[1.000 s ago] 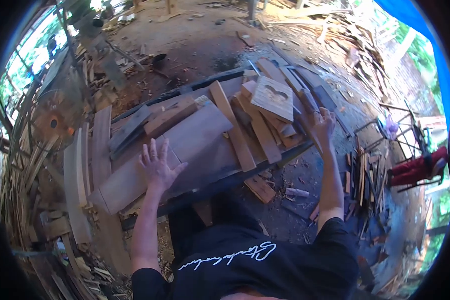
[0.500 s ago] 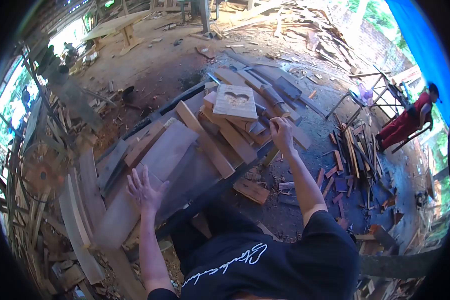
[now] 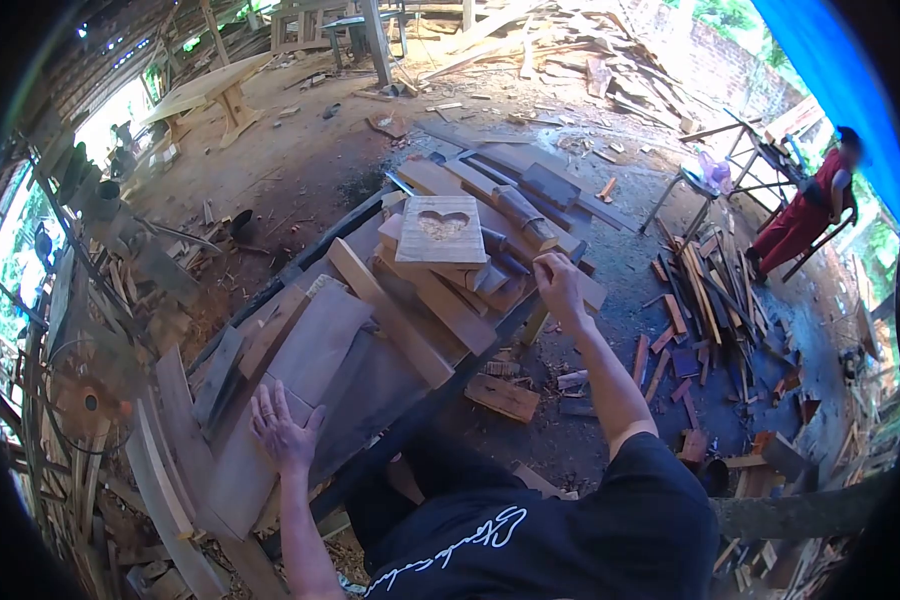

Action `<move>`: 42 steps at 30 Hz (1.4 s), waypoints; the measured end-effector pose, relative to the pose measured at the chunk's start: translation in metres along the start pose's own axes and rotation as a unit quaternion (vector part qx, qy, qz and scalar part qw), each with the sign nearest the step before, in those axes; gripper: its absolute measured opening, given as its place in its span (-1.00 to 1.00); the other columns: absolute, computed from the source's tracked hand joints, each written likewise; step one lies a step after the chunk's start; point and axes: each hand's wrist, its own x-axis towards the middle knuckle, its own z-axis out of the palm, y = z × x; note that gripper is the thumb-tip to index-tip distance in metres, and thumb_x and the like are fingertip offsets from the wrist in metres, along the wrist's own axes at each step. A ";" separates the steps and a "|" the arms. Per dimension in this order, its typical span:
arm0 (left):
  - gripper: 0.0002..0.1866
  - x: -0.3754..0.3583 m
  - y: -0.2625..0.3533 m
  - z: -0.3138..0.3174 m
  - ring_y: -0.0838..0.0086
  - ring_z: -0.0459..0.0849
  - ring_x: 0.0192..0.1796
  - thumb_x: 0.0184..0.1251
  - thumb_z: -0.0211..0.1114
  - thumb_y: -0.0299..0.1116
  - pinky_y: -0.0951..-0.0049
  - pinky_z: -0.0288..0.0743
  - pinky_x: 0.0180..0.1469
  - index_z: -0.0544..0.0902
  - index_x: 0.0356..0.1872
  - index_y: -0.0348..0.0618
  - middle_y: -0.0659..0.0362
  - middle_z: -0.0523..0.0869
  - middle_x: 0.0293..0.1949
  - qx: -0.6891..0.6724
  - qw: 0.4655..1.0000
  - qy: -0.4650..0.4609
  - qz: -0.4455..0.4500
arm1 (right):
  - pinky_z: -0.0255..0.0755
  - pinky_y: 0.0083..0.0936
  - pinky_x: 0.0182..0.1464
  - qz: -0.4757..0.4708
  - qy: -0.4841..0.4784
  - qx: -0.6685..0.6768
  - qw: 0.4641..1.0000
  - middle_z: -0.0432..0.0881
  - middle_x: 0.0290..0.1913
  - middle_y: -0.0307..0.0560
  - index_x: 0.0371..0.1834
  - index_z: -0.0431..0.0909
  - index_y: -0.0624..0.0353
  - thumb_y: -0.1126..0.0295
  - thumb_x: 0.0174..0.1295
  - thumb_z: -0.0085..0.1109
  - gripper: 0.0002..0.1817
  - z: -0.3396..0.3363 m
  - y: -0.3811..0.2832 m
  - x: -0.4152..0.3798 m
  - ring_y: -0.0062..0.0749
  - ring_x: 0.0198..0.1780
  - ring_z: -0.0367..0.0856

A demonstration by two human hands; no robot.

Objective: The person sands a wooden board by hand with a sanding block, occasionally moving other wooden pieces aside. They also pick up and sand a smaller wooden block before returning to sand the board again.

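My left hand (image 3: 286,430) lies with spread fingers on a long wide board (image 3: 315,335) at the left of the workbench. My right hand (image 3: 560,285) is raised near the bench's right edge, its fingers drawn together; what they hold, if anything, is too small to make out. Just beyond it lies a wooden mallet (image 3: 522,215). A square wooden block (image 3: 440,232) with a heart-shaped hollow rests on stacked boards, left of my right hand. A narrow plank (image 3: 390,312) lies slanted between the wide board and that stack.
Stacked wood strips (image 3: 715,290) and offcuts lie on the ground at the right. A person (image 3: 808,210) in red stands beyond them. A round fan (image 3: 90,402) is at the left, a pale table (image 3: 210,95) at the back left.
The view has shifted slightly, so the bench and block appear further left. My left hand still lies on the board, and my right hand remains raised with its fingers together.
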 end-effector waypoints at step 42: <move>-0.05 0.000 0.002 -0.001 0.00 0.26 0.54 0.11 0.42 0.33 -0.03 0.10 0.52 0.44 0.44 -0.07 -0.06 0.40 0.47 -0.039 0.999 0.038 0.002 | 0.53 -0.05 0.08 0.113 -0.192 -0.194 0.955 0.71 -0.11 0.20 -0.10 0.64 0.26 0.19 0.31 0.24 -0.67 0.087 0.042 0.044 0.13 -0.01 0.69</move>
